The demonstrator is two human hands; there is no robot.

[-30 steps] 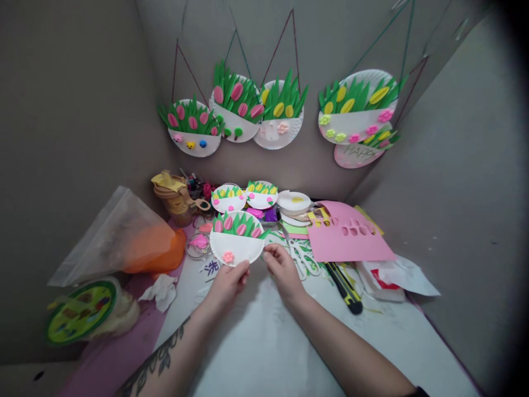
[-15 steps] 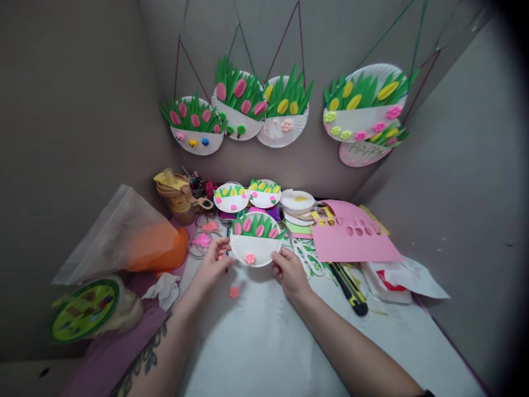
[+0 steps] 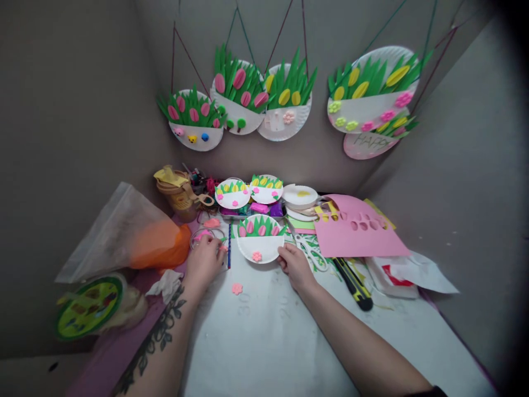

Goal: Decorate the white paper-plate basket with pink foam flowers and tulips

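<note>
My right hand (image 3: 297,268) grips the right edge of a paper-plate flower basket (image 3: 260,248) between thumb and fingers. Green paper grass and pink paper tulips stick out of its white pocket. A salmon flower piece (image 3: 257,256) sits low on that pocket. My left hand (image 3: 205,259) is lowered beside a round ring-like rim with bright pink clay (image 3: 202,236). Its fingers are bent and closed, their tips mostly hidden; a bit of salmon colour shows beside them. Another salmon flower (image 3: 237,289) lies on the white mat (image 3: 256,342). A blue pencil (image 3: 229,246) lies between hand and plate.
White scissors (image 3: 309,252), a box cutter (image 3: 353,284) and pink paper with cut-outs (image 3: 359,237) lie on the right. Two smaller plate baskets (image 3: 232,202) stand behind. On the left are a brown cup (image 3: 177,198) and a bag with orange contents (image 3: 159,245). Decorated plates (image 3: 196,140) hang on the wall.
My left hand has left the plate's left side and moved left, down by the ring-like rim. The plate stays in my right hand. The view has shifted slightly.
</note>
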